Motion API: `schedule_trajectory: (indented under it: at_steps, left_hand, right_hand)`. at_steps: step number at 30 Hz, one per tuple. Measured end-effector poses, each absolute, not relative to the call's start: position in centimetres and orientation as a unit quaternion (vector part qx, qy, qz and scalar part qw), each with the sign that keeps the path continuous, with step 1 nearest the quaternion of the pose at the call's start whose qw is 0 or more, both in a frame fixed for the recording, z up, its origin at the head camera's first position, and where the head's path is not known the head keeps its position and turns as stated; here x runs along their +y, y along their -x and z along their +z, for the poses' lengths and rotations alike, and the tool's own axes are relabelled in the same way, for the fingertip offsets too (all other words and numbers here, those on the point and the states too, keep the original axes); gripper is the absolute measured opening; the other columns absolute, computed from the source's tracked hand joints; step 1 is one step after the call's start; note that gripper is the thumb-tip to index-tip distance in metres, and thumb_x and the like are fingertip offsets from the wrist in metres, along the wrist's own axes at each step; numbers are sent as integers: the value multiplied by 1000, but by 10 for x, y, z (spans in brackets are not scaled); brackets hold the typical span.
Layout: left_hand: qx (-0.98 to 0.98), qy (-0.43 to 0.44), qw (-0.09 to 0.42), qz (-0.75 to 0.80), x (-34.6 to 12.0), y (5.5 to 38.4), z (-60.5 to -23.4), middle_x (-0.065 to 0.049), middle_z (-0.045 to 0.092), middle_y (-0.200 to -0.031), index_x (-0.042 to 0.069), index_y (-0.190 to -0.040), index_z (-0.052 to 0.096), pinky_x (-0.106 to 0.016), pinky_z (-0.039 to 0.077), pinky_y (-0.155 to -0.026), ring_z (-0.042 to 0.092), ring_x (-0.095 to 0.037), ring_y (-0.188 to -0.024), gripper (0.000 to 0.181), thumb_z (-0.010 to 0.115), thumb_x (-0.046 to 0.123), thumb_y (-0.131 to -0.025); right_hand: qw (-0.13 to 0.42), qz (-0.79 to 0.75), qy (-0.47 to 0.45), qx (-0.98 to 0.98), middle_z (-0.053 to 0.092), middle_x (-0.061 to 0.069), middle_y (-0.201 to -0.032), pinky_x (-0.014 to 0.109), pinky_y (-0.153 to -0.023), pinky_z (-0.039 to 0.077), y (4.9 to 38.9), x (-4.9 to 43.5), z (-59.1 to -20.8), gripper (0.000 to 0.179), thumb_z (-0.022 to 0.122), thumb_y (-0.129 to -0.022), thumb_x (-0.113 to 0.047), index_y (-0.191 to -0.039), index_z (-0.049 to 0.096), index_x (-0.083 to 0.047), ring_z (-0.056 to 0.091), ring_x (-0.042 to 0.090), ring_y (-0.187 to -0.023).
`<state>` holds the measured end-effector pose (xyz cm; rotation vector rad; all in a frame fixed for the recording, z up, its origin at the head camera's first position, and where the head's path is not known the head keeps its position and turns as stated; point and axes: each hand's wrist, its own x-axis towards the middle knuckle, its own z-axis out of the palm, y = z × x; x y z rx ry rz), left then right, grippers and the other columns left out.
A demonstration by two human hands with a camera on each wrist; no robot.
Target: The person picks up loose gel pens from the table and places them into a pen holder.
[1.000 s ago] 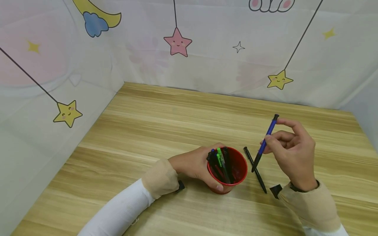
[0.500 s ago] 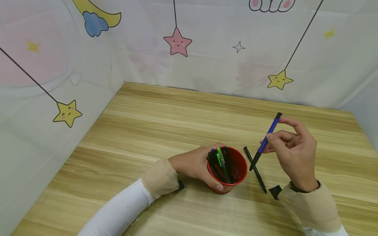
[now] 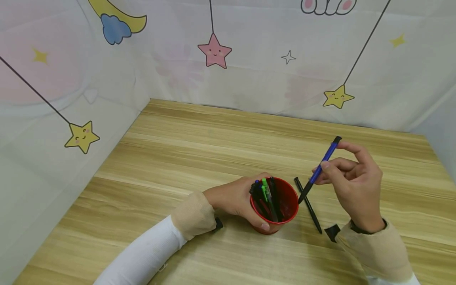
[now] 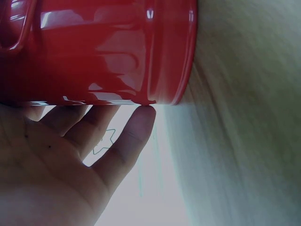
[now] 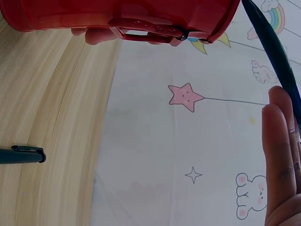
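Note:
My left hand (image 3: 235, 198) grips a red cup (image 3: 291, 206) from its left side, thumb at the front. Several pens (image 3: 267, 196), mostly black and one bright green, lean to the left inside the cup. In the left wrist view the fingers (image 4: 127, 146) touch the wall of the red cup (image 4: 103, 52). My right hand (image 3: 356, 186) pinches a blue pen (image 3: 322, 162) with black ends, tilted, its lower tip beside the cup's right rim. A black pen (image 3: 313, 215) lies on the table between the cup and my right hand.
The wood-grain table (image 3: 178, 138) is bounded by a white cloth (image 3: 256, 79) printed with stars at the back and left. In the right wrist view the red cup (image 5: 94, 14) shows a handle-like loop, and the lying pen (image 5: 23, 155) is below.
The blue pen has tilted further, and its lower tip has moved left to the cup's rim. My right hand has shifted only slightly. The left hand and cup have stayed put.

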<state>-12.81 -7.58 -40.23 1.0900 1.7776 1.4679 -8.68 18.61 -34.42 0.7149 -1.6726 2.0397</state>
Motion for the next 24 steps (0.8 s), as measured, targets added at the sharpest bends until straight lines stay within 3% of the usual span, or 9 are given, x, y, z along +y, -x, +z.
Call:
schedule_trajectory:
  at_steps: [10, 24]
  left_hand:
    - [667, -400, 297, 554, -75, 129, -405, 6, 61, -130, 24, -137, 49, -32, 50, -100, 57, -12, -119, 83, 95, 12, -68]
    - [673, -405, 297, 543, -77, 128, -401, 7, 62, -130, 27, -137, 49, -32, 50, -100, 58, -11, -120, 82, 95, 20, -69]
  right_hand:
    - [200, 722, -267, -606, 71, 23, -79, 32, -56, 59, 86, 185, -345, 41, 55, -87, 25, -127, 47, 19, 74, 25, -65]
    - [179, 702, -287, -626, 72, 25, -85, 33, -57, 59, 84, 181, -345, 42, 53, -87, 26, -128, 45, 20, 74, 26, -69]
